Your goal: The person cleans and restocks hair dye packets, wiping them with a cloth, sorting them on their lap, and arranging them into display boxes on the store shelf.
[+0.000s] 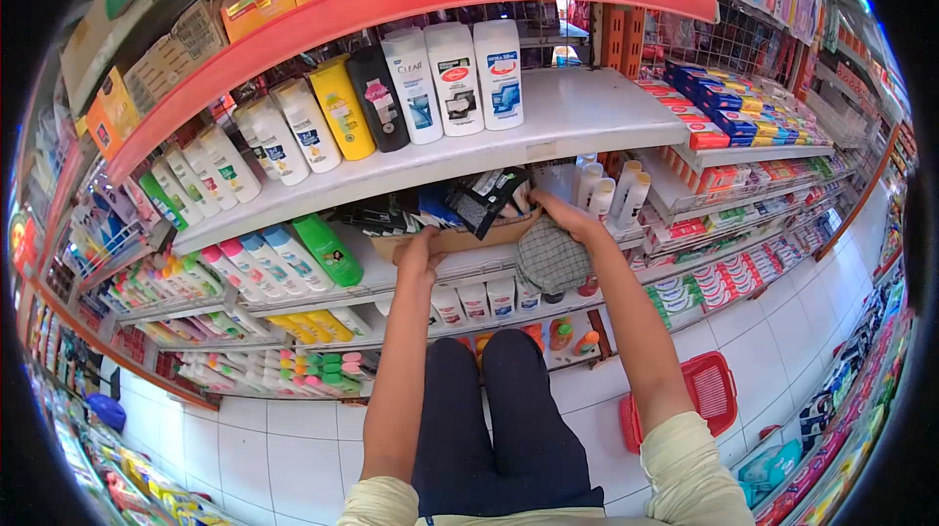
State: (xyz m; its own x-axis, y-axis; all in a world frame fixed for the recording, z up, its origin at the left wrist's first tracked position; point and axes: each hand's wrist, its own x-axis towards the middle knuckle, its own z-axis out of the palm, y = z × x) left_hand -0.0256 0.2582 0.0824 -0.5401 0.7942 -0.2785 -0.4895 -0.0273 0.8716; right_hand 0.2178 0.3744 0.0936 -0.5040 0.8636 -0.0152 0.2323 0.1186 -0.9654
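Observation:
A shallow cardboard box [479, 237] sits on the second shelf, filled with black and blue packets [486, 201]. My left hand [418, 257] grips the box at its left front corner, thumb toward the front side. My right hand [567, 217] is closed around its right end; the fingertips there are partly hidden. A grey checked cloth item [553, 257] is beneath my right hand, in front of the shelf edge; whether the hand also holds it is unclear. Beside the box on the left leans a green bottle [328, 249], and to the right stand several white bottles [602, 195].
Above the box, the upper shelf [587, 110] carries shampoo bottles [452, 79] in a row. Toothpaste boxes [724, 107] fill shelves at right. A red basket [709, 394] is on the tiled floor by my right side. More stocked shelves [831, 438] line the lower right.

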